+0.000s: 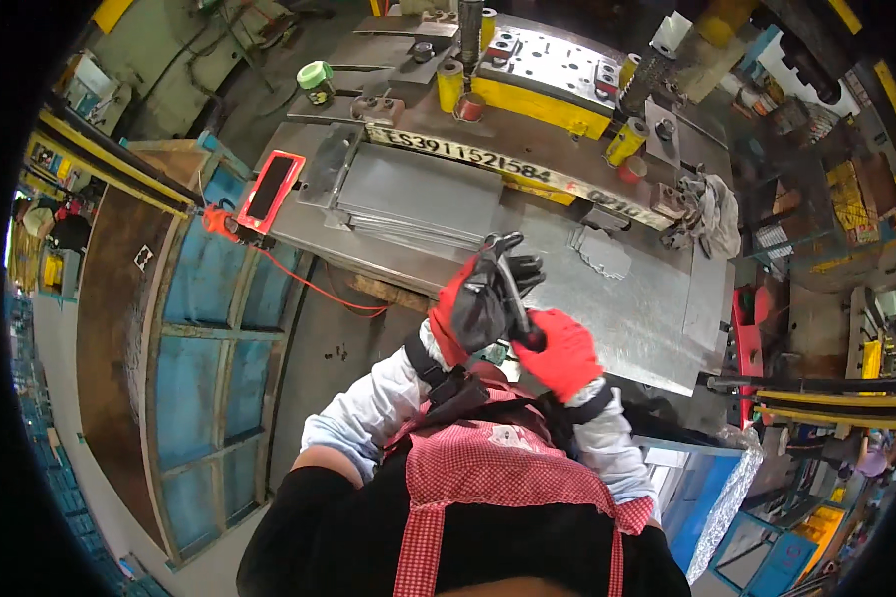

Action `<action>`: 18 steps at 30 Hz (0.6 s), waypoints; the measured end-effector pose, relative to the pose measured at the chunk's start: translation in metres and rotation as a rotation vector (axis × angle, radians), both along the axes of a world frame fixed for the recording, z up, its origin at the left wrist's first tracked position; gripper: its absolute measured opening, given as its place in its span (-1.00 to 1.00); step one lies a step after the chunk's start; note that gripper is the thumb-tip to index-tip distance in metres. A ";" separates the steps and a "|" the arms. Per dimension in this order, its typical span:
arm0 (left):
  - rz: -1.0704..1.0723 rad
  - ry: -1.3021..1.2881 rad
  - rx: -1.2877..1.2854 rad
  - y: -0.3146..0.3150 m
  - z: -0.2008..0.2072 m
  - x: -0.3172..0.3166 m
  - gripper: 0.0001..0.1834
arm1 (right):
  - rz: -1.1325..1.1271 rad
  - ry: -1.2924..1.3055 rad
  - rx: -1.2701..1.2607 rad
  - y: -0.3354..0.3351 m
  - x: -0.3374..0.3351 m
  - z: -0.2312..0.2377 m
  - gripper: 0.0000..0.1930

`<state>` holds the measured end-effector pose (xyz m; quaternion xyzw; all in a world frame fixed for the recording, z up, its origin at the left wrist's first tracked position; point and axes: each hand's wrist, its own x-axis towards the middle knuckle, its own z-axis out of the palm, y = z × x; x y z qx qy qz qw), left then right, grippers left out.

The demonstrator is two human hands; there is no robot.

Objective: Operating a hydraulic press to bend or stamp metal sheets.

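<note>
My left hand [483, 303], in a black-palmed red glove, is raised above the near edge of the metal table [627, 323], fingers stretched out. In front of its palm is a thin grey strip-like piece [513, 287], seen nearly edge-on. My right hand [561, 355], in a red glove with dark fingertips, is closed around the lower end of that piece. What kind of thing it is cannot be made out. Beyond my left hand lies a stack of flat grey metal sheets [418, 189]. A small flat plate with a toothed edge [600, 254] rests to the right.
Behind the table stands a press die with yellow posts [450, 87] and a perforated top plate [553, 62]. A red-framed dark panel [271, 192] lies at the left corner, near an orange cable [319, 291]. A crumpled grey cloth [712, 214] is at right.
</note>
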<state>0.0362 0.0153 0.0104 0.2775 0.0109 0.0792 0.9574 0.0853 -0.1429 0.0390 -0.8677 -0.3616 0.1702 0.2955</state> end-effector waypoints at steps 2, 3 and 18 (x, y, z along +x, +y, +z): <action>0.026 0.130 -0.070 0.016 -0.033 -0.010 -0.43 | 0.033 -0.059 0.186 0.015 -0.009 -0.027 -0.48; 0.091 0.132 -0.114 0.016 -0.017 -0.015 -0.52 | -0.006 0.043 0.247 0.021 -0.013 -0.030 -0.45; 0.302 0.166 0.301 0.053 0.011 -0.039 -0.56 | 0.210 0.588 0.089 0.051 -0.016 -0.032 -0.52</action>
